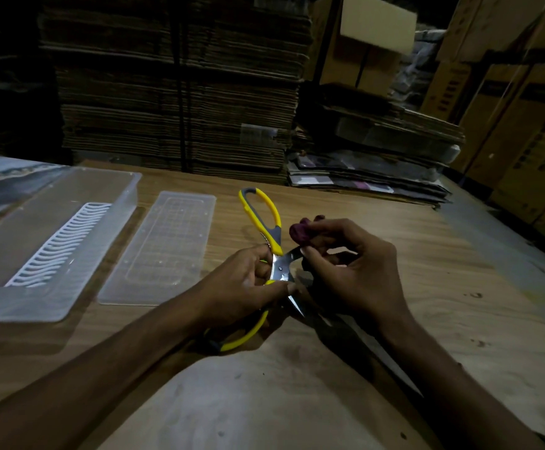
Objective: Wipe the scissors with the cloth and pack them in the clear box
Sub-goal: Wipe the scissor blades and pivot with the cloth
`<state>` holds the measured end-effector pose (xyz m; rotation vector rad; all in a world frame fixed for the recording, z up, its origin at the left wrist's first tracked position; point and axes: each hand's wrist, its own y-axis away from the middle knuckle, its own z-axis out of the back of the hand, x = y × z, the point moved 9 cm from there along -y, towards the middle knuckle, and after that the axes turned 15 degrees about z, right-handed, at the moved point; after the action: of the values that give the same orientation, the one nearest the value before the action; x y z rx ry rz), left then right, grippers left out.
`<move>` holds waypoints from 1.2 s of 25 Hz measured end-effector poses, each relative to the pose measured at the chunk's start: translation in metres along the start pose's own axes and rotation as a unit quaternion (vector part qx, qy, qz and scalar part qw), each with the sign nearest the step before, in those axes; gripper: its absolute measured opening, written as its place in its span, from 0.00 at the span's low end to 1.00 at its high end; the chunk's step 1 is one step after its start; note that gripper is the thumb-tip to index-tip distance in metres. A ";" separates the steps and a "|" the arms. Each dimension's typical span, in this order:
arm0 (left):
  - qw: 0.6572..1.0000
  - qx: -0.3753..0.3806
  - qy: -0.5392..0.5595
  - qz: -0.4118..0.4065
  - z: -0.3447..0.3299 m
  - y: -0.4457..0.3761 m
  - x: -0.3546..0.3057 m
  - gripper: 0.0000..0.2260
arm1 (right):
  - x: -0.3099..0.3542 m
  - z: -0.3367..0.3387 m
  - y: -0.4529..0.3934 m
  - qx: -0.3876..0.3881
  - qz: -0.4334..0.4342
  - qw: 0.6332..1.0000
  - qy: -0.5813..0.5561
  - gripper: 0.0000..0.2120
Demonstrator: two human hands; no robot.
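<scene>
— What's the setting on your feed?

— I see a dim storeroom: stacks of flattened cardboard (180,92) fill the upper part of the frame, and a wooden table (426,287) runs across the lower part.

— Where are the scissors?

— Just right of centre, opened wide. The scissors (279,266) have yellow-and-grey handles; one loop points toward the top of the frame, the other lies low, under the left wrist. The left hand (248,284) grips them at the pivot, fingers curled and pressed around the metal.

— And the other hand?

— The right hand (352,267) sits just right of the blades, thumb and fingertips pinching a small purple cloth (298,232) bunched into a wad. The wad is against the blade near the pivot (I can't tell how firmly it presses).

— The box?

— The clear box (125,196) rests at the left of the frame, open, with a white slotted insert (63,245) on its floor. A clear lid (167,248) lies flat beside it, between box and scissors, apart from both.
</scene>
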<state>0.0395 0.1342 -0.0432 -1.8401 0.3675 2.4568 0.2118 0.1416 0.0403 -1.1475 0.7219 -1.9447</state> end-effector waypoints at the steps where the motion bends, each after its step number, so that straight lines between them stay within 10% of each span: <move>1: 1.000 0.004 0.004 0.004 -0.001 -0.001 0.002 0.20 | -0.001 -0.003 0.000 0.010 -0.002 1.000 0.002 0.17; 30: 1.000 0.018 0.007 -0.001 -0.001 0.004 -0.003 0.20 | 0.009 -0.012 0.002 0.017 -0.005 1.000 -0.010 0.13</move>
<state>0.0409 0.1305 -0.0403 -1.8433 0.4084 2.4218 0.1991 0.1338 0.0379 -1.1510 0.6717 -1.9444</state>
